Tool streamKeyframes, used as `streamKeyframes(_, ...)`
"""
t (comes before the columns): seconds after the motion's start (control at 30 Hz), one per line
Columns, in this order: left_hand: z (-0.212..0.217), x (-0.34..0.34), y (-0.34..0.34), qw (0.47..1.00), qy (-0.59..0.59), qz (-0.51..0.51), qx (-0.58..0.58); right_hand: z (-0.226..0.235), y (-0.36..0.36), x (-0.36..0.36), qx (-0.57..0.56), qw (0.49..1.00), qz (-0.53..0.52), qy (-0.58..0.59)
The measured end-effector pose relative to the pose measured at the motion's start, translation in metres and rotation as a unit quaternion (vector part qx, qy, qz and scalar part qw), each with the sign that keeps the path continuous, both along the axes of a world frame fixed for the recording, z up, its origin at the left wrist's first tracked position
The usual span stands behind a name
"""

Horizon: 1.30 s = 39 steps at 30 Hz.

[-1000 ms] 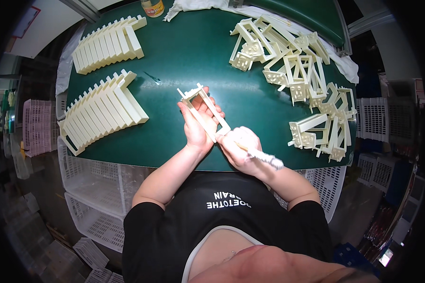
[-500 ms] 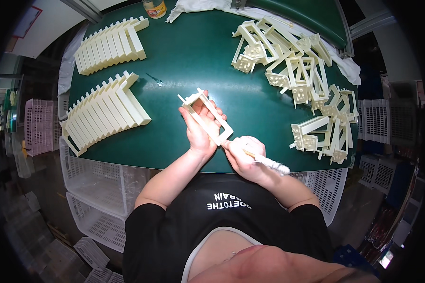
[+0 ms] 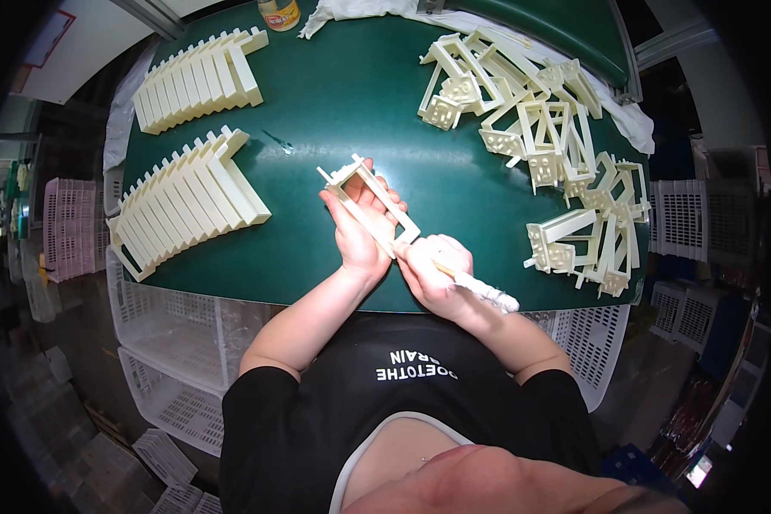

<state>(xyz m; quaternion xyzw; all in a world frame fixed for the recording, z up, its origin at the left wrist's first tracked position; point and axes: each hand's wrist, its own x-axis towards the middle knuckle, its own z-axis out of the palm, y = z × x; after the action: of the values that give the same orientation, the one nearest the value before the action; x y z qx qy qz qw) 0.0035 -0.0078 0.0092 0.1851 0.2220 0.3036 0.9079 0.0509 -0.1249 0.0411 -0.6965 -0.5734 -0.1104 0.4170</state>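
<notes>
A cream plastic rectangular frame point(image 3: 388, 199) with small pegs at its far end lies tilted across my left hand point(image 3: 361, 253). That hand is closed around it, thumb along the left side and fingertips showing past the right side. My right hand point(image 3: 437, 270) grips a slim tool with a white-wrapped handle point(image 3: 490, 295), a short tan stretch of it showing above the wrapping. The tool's working end is hidden by my fingers, which meet the near corner of the frame. Both hands are over the near middle of the green table point(image 3: 317, 111).
Two neat rows of like frames stand at the left, a far row point(image 3: 197, 86) and a near row point(image 3: 188, 193). A loose, tangled frame pile point(image 3: 557, 128) covers the right side. A jar point(image 3: 280, 14) and white cloth point(image 3: 355, 8) lie at the back. White baskets point(image 3: 171, 334) sit below the table edge.
Both hands, with the frame and the tool, have shifted slightly left. My right fingers have slid a little along the frame's near corner. Both grips are kept.
</notes>
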Motion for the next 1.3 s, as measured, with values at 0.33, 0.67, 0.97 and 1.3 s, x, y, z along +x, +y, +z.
streamKeyframes(0.33, 0.001, -0.001, 0.002, 1.000, -0.008, -0.013, 0.008, 0.000, 0.000, 0.002, -0.017, 1.000, 0.002, 0.019)
streamKeyframes(0.67, -0.002, -0.002, 0.005, 0.999, -0.019, -0.046, 0.005, -0.002, -0.001, 0.005, -0.007, 0.999, 0.015, 0.029)
streamKeyframes(0.97, 0.000, -0.006, 0.015, 0.992, -0.029, -0.125, -0.010, 0.026, -0.014, 0.024, -0.014, 0.958, 0.051, 0.281)
streamKeyframes(1.3, -0.011, -0.005, 0.021, 0.982, -0.039, -0.177, -0.047, 0.036, -0.024, 0.038, 0.032, 0.935, 0.034, 0.353)
